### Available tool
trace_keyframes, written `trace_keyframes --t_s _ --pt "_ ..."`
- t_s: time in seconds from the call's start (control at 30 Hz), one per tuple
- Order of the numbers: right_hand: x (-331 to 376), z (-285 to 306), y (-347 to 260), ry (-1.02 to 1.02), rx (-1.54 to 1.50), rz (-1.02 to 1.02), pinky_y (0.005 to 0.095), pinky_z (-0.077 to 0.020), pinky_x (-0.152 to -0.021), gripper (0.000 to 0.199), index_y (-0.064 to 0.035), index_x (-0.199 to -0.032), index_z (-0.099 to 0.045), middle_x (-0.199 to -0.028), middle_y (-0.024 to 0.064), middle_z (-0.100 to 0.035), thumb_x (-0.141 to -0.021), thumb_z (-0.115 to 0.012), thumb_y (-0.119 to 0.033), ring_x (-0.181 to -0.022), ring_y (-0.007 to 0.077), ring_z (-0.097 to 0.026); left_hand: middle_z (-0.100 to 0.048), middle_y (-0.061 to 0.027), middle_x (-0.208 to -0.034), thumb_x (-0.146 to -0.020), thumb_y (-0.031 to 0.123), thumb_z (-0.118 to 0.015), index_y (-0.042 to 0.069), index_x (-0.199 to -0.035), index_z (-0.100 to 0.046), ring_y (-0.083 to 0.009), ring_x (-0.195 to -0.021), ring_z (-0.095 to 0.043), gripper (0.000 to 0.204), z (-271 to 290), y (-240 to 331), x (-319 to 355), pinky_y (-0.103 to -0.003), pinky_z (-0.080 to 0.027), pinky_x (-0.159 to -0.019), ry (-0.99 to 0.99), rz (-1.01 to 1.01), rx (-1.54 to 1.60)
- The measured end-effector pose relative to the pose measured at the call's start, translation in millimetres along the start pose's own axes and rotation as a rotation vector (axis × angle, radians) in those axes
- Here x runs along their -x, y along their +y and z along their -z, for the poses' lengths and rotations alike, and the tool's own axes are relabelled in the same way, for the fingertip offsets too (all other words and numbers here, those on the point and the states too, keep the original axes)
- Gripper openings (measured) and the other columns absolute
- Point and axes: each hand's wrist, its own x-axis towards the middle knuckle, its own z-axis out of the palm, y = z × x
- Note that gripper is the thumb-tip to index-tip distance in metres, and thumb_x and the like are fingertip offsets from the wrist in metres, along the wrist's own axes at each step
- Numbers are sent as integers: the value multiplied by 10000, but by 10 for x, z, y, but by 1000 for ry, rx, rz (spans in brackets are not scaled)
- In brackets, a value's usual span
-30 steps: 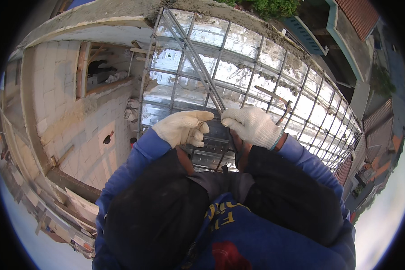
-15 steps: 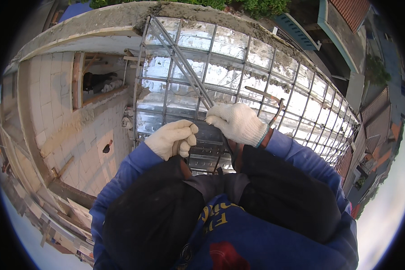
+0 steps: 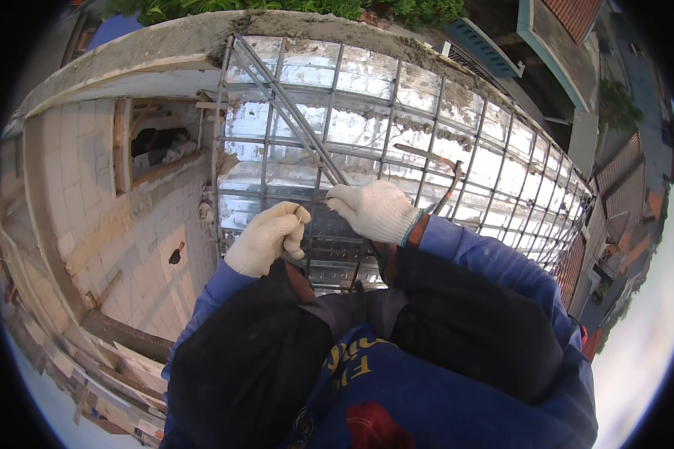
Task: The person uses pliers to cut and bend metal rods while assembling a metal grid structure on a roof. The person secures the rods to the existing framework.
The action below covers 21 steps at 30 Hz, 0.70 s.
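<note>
Left hand (image 3: 268,238), right hand (image 3: 374,212): fingertips pressed together; anything pinched too small to tell. Paired steel rods (image 3: 293,111) slant away just beyond right fingertips. Rod grid (image 3: 392,108) beneath and beyond both, over shiny metal sheeting (image 3: 367,69).

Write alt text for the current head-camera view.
Left hand and right hand, both gloved in off-white knit, are close together but apart above a grid of thin dark metal bars over shiny silver metal sheeting. Two long grey metal rods slant beyond them; a pale block wall stands at left.
</note>
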Motion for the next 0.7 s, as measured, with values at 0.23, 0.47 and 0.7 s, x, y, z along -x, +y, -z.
trace_keyframes --t_s 0.23,0.47,0.7 --pt "-47 -197 143 290 79 113 541 -605 -668 275 -147 -1212 -724 -785 153 -738 -1114 -623 -383 -737 394 -766 -642 -147 -1415 -1121 399 -658 -44 -1495 -581 -263 -1235 -683 585 39 -4 137 -461 -576 -1059 180 24 -21" --pt "34 -127 -113 97 124 214 488 -588 -580 264 -114 -1190 -711 -709 107 -717 -1113 -639 -356 -640 369 -745 -700 -209 -1381 -912 190 -823 10 -1637 -475 -362 -1087 -753 823 140 -155 34 -462 -604 -962 384 -416 -1189" --pt "-144 -101 -10 385 51 182 526 -622 -707 283 -73 -1193 -716 -881 223 -755 -1112 -617 -325 -790 438 -764 -695 -179 -1393 -1008 169 -774 34 -1692 -414 -282 -1101 -752 785 42 -154 -313 -417 -624 -948 385 -420 -668"
